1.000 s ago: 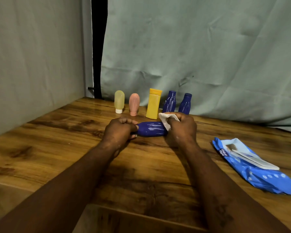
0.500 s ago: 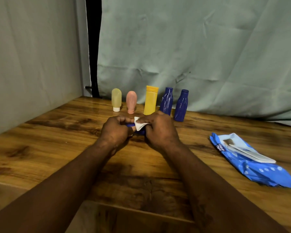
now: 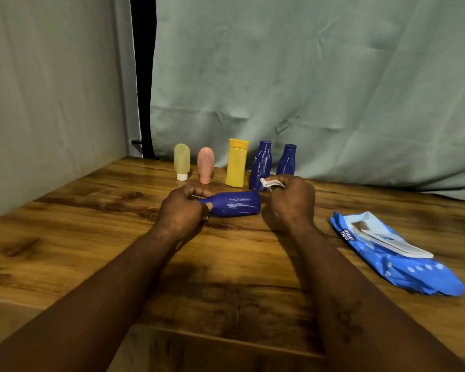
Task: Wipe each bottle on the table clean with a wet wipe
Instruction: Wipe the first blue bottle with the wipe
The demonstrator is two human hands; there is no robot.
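The left hand [image 3: 183, 210] clasps the neck end of a dark blue bottle [image 3: 236, 204], fingers curled round it, so the body lies horizontal, base pointing right, its length exposed for wiping. The right hand [image 3: 290, 202] pinches a crumpled white wet wipe [image 3: 270, 183] just beside the base end. Whether the bottle rests on the wooden table [image 3: 65, 237] cannot be determined. At the far edge a yellow-green tube [image 3: 181, 159], a pink tube [image 3: 206, 163], a yellow bottle [image 3: 236, 165] and two upright blue bottles [image 3: 261, 163] stand in a row behind the working area. The blue wipes pack [image 3: 403, 261] lies to the right, probably kept within reach.
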